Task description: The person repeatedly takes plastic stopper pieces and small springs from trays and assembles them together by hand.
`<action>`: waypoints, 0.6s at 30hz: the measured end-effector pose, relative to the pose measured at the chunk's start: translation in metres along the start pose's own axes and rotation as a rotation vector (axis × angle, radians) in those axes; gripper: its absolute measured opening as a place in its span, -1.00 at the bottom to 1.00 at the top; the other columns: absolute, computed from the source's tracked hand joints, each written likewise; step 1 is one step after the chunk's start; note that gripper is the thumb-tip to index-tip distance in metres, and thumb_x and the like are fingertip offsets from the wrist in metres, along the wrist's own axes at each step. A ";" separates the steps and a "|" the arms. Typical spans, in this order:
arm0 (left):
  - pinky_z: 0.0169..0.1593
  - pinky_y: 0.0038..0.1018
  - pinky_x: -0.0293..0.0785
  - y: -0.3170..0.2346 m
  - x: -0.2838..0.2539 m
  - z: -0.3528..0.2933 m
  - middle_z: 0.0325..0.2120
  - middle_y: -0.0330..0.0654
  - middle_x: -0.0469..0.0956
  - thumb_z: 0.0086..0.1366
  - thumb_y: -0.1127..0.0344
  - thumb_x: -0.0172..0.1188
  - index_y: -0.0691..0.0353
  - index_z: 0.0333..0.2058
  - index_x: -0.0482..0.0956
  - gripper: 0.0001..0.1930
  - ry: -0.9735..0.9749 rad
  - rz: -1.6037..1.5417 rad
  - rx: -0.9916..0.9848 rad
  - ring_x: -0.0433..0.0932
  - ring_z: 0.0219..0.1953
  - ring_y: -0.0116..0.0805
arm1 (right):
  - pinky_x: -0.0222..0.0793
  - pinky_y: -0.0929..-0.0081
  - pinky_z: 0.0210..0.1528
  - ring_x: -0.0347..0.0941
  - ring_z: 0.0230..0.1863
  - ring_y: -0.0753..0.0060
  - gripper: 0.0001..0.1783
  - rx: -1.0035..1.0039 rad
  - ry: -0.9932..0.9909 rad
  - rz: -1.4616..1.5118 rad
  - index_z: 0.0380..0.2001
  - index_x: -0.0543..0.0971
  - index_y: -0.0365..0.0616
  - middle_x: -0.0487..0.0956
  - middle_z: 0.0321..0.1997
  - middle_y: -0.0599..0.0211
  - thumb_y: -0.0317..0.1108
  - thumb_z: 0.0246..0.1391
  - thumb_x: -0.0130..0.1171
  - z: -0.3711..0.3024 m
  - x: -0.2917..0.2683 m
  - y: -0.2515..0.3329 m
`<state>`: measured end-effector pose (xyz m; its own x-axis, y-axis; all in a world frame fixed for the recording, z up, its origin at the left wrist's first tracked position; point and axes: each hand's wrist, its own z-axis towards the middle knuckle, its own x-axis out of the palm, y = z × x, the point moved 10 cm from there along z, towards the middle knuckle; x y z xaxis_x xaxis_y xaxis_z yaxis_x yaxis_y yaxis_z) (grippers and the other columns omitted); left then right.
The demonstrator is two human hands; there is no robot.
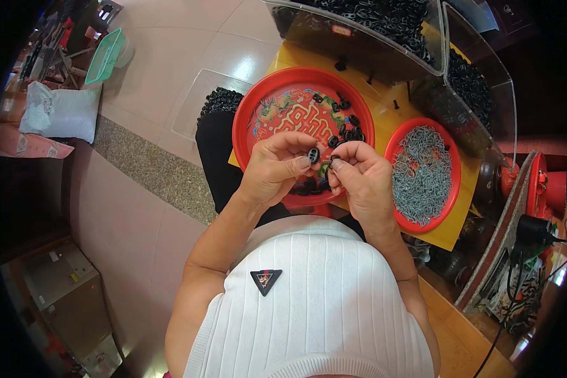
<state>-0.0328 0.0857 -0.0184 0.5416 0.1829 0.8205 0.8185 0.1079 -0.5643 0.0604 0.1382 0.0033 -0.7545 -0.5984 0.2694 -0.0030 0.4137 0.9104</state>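
The small black piece (pixel 313 154) between the fingers of the left hand (pixel 274 169) is looking like smooth, slightly shiny plastic. The big red tray (pixel 246 120) is showing a glossy plastic rim with a printed picture inside. The smaller red tray (pixel 453 183) is shining the same way, and the grey pieces (pixel 422 173) in it are looking like dull metal. The clear bin (pixel 359 47) is looking like transparent glossy plastic. The counter (pixel 450 230) is appearing yellow and matt. The floor (pixel 189 50) is reflecting light like polished tiles. The white top (pixel 321 302) is showing ribbed knitted cloth.
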 end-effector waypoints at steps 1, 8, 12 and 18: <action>-0.19 -0.50 0.47 0.001 0.000 0.000 -0.32 -0.08 0.48 0.03 0.61 0.11 0.37 -0.24 0.43 -0.74 0.000 0.000 -0.001 0.49 -0.29 -0.35 | 0.25 0.78 -0.59 0.33 -0.59 0.72 -0.92 0.001 -0.001 0.001 -0.41 0.41 -0.28 0.43 -0.58 0.42 -0.52 -0.04 0.01 0.000 0.001 0.000; -0.16 -0.53 0.44 -0.009 0.004 -0.003 -0.27 -0.11 0.45 -0.02 0.66 0.14 0.40 -0.27 0.47 -0.73 0.006 0.162 0.124 0.46 -0.24 -0.40 | 0.28 0.78 -0.60 0.35 -0.60 0.72 -0.90 -0.065 -0.055 -0.118 -0.40 0.41 -0.30 0.43 -0.56 0.42 -0.53 -0.05 0.02 -0.002 -0.002 0.007; -0.12 -0.54 0.41 -0.008 0.004 -0.004 -0.25 -0.12 0.43 -0.03 0.65 0.14 0.40 -0.27 0.47 -0.73 -0.008 0.218 0.109 0.44 -0.22 -0.41 | 0.29 0.78 -0.60 0.35 -0.61 0.72 -0.90 -0.053 -0.079 -0.144 -0.40 0.42 -0.29 0.43 -0.57 0.42 -0.53 -0.06 0.04 -0.003 -0.003 0.005; -0.10 -0.54 0.38 -0.013 0.010 -0.003 -0.25 -0.13 0.42 -0.02 0.65 0.14 0.40 -0.26 0.47 -0.73 0.045 0.358 0.195 0.43 -0.21 -0.42 | 0.27 0.78 -0.61 0.34 -0.61 0.73 -0.89 -0.056 -0.067 -0.177 -0.39 0.42 -0.30 0.43 -0.59 0.44 -0.52 -0.06 0.04 -0.002 -0.005 0.003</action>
<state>-0.0377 0.0831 -0.0022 0.7970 0.2001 0.5699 0.5275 0.2291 -0.8181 0.0655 0.1414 0.0056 -0.7872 -0.6111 0.0835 -0.1049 0.2661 0.9582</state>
